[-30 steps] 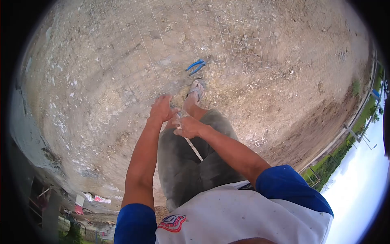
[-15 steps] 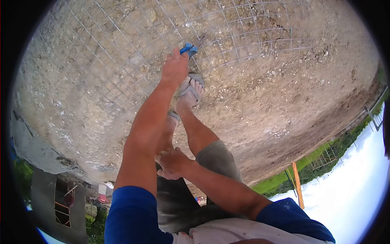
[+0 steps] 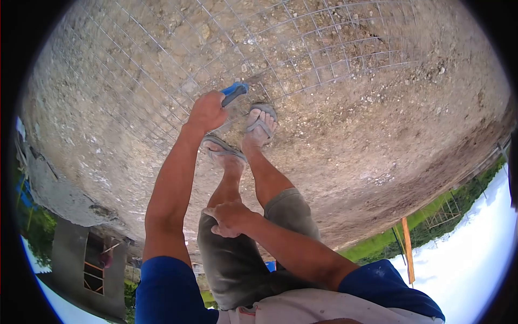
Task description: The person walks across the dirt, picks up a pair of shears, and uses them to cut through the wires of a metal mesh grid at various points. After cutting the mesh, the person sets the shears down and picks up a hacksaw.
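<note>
My left hand (image 3: 208, 112) is closed around the handle of a blue and dark tool (image 3: 235, 93), held low above the wire mesh (image 3: 318, 48). The far end of the tool is thin and blurs into the ground. My right hand (image 3: 232, 218) rests at my left knee, empty, with some fingers extended and others curled. My left foot (image 3: 224, 154) and right foot (image 3: 260, 127), both in grey sandals, stand on rough soil beside the mesh.
Stony ground (image 3: 350, 146) surrounds my feet. A grey building with a window opening (image 3: 93, 270) appears lower left, near a grey slab (image 3: 70, 197). At lower right are an orange post (image 3: 408, 251), green vegetation and a fence.
My left hand has drawn back toward my body and left with the tool. Both sandalled feet now show fully. My right hand stays at the knee, and the view has shifted slightly.
</note>
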Demonstrator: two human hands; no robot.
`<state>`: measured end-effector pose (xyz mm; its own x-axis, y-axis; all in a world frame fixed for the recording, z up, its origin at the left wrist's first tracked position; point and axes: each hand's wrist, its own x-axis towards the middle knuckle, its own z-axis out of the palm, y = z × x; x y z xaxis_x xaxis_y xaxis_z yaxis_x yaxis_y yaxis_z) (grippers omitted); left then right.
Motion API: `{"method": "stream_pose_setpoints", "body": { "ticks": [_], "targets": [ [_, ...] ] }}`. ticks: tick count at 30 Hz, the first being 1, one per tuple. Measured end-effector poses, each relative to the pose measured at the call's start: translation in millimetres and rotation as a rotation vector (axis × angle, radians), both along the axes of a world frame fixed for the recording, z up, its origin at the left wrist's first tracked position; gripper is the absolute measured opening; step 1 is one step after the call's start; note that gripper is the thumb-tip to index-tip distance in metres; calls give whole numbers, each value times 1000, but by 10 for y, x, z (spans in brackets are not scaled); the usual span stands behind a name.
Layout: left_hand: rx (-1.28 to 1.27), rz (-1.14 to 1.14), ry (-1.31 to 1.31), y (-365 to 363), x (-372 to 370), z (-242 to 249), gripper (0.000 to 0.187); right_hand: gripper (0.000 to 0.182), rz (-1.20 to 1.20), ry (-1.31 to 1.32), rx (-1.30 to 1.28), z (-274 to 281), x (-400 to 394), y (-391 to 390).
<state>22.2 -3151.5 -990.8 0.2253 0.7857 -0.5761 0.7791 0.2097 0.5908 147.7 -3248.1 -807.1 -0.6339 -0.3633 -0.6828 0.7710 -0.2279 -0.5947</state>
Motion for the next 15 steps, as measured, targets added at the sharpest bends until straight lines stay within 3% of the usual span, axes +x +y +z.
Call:
{"method": "stream_pose_setpoints", "body": {
  "ticks": [3, 6, 13, 15],
  "targets": [
    [-106, 232, -21, -383, -30, 66, 27, 57, 5, 20, -18, 19, -72, -97],
    [-161, 281, -25, -327, -167, 7, 23, 56, 0, -1, -28, 3, -117, -97],
    [-185, 192, -16, -70, -175, -407, 29, 57, 15, -17, -12, 23, -149, -90],
    [-211, 197, -85, -20, -141, -450, 31, 53, -37, 9, 123, 45, -128, -162]
  ]
}}
